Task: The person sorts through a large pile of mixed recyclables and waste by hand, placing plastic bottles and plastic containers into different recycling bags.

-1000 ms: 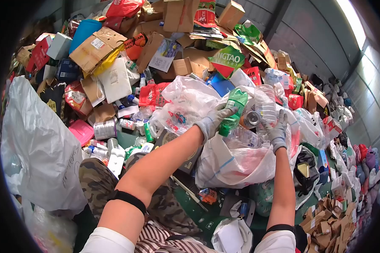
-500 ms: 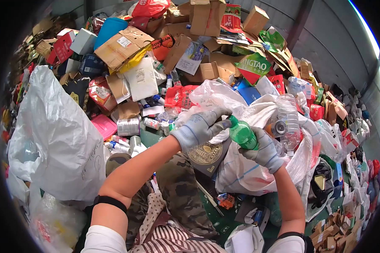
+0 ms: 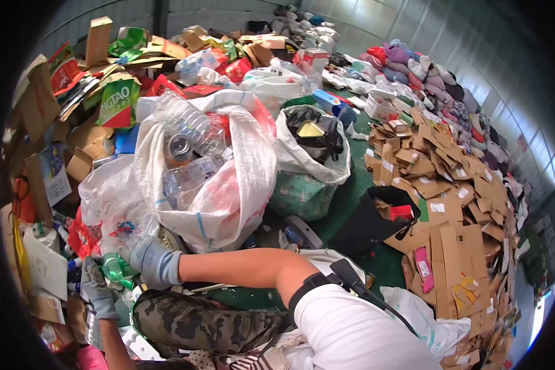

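Note:
A green plastic bottle [image 3: 113,267] lies between my two gloved hands at the lower left, its narrow end pointing down and right. My right hand [image 3: 151,261], in a grey-blue work glove, closes on its right side, with the fingertips partly hidden. Against the bottle's left side, my left hand [image 3: 97,291] has its fingers curled. Just above my hands is a thin translucent plastic bag [image 3: 114,200]. Beyond my right wrist stands a large white woven sack [image 3: 243,185], holding clear plastic bottles [image 3: 191,123] and a can [image 3: 179,147].
Cardboard and packaging are heaped at the left. A green patterned bag [image 3: 302,192] with a black liner stands behind the woven sack. To the right are a black bag [image 3: 370,225] and flattened cardboard [image 3: 456,246]. Stuffed bundles [image 3: 425,80] line the far wall. My camouflage-clad leg [image 3: 209,317] is below.
My view has swung to the right, so the woven sack and my hands now appear further left. My hands have gone lower, and the green bottle now lies with its narrow end pointing down.

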A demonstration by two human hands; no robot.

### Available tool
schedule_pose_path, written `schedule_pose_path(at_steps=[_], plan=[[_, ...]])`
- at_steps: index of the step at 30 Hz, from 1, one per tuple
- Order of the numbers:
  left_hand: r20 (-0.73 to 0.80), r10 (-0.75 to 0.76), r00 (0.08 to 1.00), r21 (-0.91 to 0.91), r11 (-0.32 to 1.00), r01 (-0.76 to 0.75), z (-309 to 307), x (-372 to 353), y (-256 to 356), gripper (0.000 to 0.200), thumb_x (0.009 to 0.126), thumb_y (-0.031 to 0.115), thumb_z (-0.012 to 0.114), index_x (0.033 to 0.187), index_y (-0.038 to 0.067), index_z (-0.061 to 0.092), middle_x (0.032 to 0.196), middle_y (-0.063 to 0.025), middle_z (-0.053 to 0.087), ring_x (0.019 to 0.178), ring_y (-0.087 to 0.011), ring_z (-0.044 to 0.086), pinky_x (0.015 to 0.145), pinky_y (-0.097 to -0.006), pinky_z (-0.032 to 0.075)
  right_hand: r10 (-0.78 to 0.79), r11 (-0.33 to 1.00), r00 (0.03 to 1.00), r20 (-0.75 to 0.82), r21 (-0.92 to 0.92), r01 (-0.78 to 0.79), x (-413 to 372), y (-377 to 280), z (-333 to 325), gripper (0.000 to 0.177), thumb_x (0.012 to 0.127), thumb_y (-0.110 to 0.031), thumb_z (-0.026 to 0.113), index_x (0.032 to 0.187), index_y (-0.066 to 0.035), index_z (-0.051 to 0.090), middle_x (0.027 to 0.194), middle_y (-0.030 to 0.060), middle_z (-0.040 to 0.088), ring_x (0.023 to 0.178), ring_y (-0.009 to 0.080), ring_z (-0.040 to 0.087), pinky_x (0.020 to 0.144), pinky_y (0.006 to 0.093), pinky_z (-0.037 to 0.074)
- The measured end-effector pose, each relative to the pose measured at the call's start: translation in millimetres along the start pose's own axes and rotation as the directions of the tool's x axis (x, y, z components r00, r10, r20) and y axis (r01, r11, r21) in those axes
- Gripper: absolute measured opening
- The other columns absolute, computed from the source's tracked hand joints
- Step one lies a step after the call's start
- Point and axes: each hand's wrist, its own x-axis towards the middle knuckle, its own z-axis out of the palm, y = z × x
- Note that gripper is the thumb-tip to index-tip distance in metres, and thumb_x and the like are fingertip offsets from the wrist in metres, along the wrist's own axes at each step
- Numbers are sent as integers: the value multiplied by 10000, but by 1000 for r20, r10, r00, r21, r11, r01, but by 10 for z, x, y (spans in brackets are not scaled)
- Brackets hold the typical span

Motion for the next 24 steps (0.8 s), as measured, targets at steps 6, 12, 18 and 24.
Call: schedule_pose_path(at_steps=[6, 12, 18, 24], plan=[[87, -52, 995, 108, 993, 42, 67, 82, -296, 287, 935, 287, 433, 856, 46, 566, 762, -28, 536, 698, -134, 486, 636, -274, 397, 244, 968, 886, 393, -157, -197, 46, -79, 93, 637, 596, -298, 689, 1134, -22, 492, 1017, 181, 579, 917, 308, 586, 758, 396, 454], [129, -64, 990, 131, 990, 47, 51, 136, -288, 298, 918, 289, 426, 827, 42, 566, 729, -65, 538, 678, -187, 500, 625, -315, 395, 103, 787, 815, 570, 454, -417, -52, 352, -185, 833, 519, -336, 810, 1208, -12, 472, 1055, 141, 613, 956, 277, 596, 848, 360, 450], [84, 7, 996, 232, 972, -27, -74, -36, -46, 310, 900, 290, 419, 798, 37, 567, 697, -103, 539, 657, -240, 513, 614, -356, 393, 32, 701, 736, 676, 510, -498, 18, 330, -160, 788, 524, -290, 806, 1211, -60, 495, 1024, 114, 624, 942, 225, 592, 833, 317, 457], [187, 398, 898, 586, 688, -427, -164, -181, 95, 322, 882, 291, 413, 769, 33, 568, 664, -140, 540, 636, -292, 526, 602, -397, 391, 48, 888, 785, 617, 334, -317, 229, 21, -271, 777, 531, -263, 754, 1221, -40, 474, 982, 181, 629, 901, 289, 616, 803, 339, 479]])
